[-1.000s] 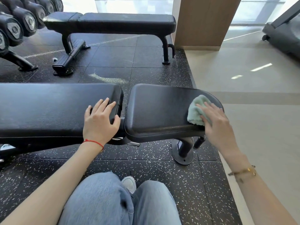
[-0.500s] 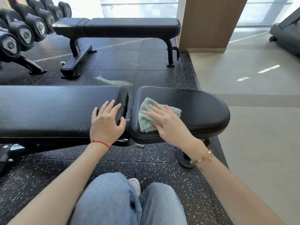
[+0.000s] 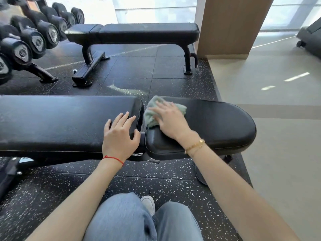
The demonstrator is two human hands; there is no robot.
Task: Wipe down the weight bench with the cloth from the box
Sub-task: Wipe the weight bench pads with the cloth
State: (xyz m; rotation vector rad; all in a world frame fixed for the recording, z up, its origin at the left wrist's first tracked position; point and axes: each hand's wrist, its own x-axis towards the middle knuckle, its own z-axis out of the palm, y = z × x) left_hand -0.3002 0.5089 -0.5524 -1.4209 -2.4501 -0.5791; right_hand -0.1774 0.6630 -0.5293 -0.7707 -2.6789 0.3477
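Head view: we are wiping the short pad of the weight bench (image 3: pixel 217 126) with the cloth (image 3: pixel 151 113)

From the head view we are pressing our right hand (image 3: pixel 171 121) flat on the pale green cloth, fingers straight, its grip released, at the pad's left far corner just beside the gap. Our left hand (image 3: pixel 119 136) is resting open-palmed on the right end of the long pad (image 3: pixel 60 122), grip also released, grasping nothing. A red string (image 3: pixel 113 159) is circling the left wrist and a gold bracelet (image 3: pixel 195 145) the right. Beyond us a second bench (image 3: pixel 139 33) and dumbbells (image 3: pixel 31 39) are standing on the speckled floor (image 3: pixel 130 70)
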